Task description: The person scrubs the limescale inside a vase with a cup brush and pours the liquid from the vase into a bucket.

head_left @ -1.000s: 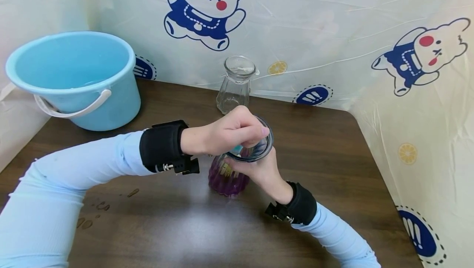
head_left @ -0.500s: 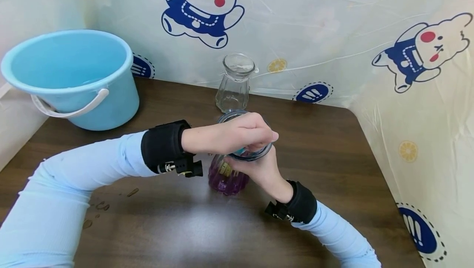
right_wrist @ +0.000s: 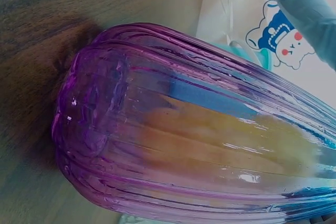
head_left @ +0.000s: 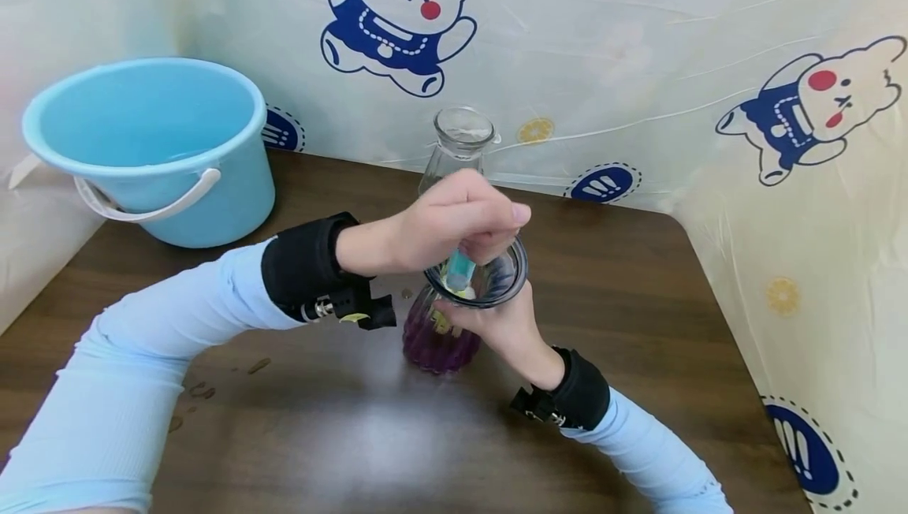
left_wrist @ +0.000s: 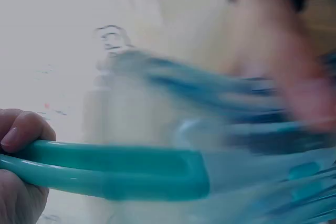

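Observation:
My left hand (head_left: 457, 218) grips the teal handle of a bottle brush (head_left: 459, 271) above the mouth of a ribbed glass vase. This vase (head_left: 438, 344) is purple at the base and blue towards its rim, and it stands tilted on the table. My right hand (head_left: 505, 333) holds it around the upper part. In the left wrist view, the brush handle (left_wrist: 147, 174) runs from the curled fingers into the blurred vase opening. Through the purple glass (right_wrist: 94, 103) in the right wrist view, a blurred yellow mass shows inside; its exact shape is unclear.
A light blue bucket (head_left: 244, 191) with a white handle stands at the back left. Behind my hands is a clear glass vase (head_left: 463, 132), near the patterned curtain (head_left: 567, 41). Wet spots (head_left: 202, 390) mark the brown table (head_left: 638, 325) on the left.
My left hand first dipped towards the vase mouth, then rose, so more of the teal brush handle shows above the rim. The right hand keeps its hold on the vase in nearly the same place.

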Demonstrator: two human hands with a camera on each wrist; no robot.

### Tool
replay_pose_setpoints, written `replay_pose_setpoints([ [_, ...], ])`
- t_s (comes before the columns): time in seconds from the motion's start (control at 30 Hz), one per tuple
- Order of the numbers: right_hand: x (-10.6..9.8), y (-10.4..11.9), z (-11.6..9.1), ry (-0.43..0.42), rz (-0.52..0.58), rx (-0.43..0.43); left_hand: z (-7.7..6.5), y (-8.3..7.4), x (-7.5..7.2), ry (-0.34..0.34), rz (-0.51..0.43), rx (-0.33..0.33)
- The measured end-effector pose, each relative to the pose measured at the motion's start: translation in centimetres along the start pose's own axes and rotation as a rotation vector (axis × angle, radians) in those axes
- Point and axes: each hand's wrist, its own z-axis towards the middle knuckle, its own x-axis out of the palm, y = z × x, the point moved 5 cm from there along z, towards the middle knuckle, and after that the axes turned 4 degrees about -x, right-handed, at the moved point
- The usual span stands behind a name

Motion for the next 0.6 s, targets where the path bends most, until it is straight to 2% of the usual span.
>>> replay_pose_setpoints([
  [0.13, -0.1, 0.3, 0.2, -0.006, -0.002, -0.009, 1.2, -2.8, -0.4, -0.01, -0.045, 0.103],
  [0.27, -0.2, 0.3, 0.3, -0.026, 0.006, -0.001, 2.1, -5.0, -0.4, -0.019, -0.041, 0.132],
  [0.4, -0.1, 0.3, 0.2, -0.042, -0.013, 0.006, 2.8, -6.3, -0.4, -0.018, -0.046, 0.141],
  [0.6, -0.3, 0.3, 0.1, -0.041, -0.025, 0.033, 3.4, -7.1, -1.3, -0.025, -0.114, 0.147],
])
